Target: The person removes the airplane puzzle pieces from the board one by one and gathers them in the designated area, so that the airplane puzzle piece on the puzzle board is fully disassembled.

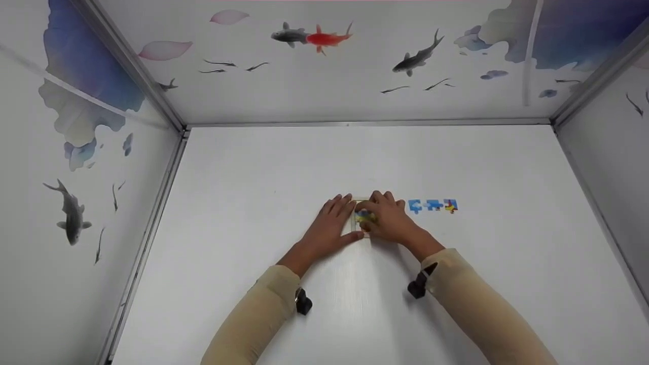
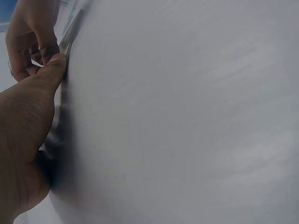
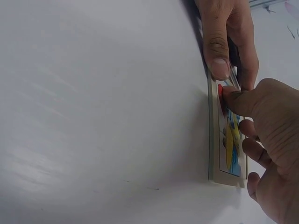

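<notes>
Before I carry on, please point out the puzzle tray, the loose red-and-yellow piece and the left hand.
Puzzle tray [image 3: 229, 179]: right wrist view, on the pale rim at its lower end.
Loose red-and-yellow piece [image 1: 451, 205]: head view, on its middle.
Left hand [image 1: 328, 226]: head view, on its back.

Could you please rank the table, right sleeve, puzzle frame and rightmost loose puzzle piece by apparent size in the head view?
Largest to smallest:
1. Table
2. Right sleeve, nearer the camera
3. Puzzle frame, partly covered
4. Rightmost loose puzzle piece
</notes>
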`<action>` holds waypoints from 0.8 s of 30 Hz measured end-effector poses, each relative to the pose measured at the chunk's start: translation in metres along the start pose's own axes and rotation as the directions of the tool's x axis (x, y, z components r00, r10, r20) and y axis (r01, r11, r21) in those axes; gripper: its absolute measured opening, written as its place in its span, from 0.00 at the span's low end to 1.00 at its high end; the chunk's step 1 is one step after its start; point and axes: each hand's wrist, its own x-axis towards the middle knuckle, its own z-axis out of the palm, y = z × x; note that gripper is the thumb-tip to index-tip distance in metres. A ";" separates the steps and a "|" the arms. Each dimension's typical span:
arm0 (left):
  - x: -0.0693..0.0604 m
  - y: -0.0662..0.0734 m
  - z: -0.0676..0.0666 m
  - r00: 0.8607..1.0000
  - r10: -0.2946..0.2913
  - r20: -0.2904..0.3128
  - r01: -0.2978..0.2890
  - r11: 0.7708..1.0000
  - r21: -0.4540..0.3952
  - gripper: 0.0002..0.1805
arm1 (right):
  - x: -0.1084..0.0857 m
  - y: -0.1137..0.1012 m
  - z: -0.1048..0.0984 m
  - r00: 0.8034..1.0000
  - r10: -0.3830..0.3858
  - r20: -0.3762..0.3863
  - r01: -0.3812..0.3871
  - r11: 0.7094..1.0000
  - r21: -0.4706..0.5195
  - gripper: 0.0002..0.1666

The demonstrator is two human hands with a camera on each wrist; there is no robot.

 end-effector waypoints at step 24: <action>-0.002 0.002 -0.001 1.000 -0.017 0.003 0.017 1.000 -0.012 0.51 | 0.000 -0.005 0.000 1.000 0.009 -0.002 -0.009 1.000 -0.007 0.22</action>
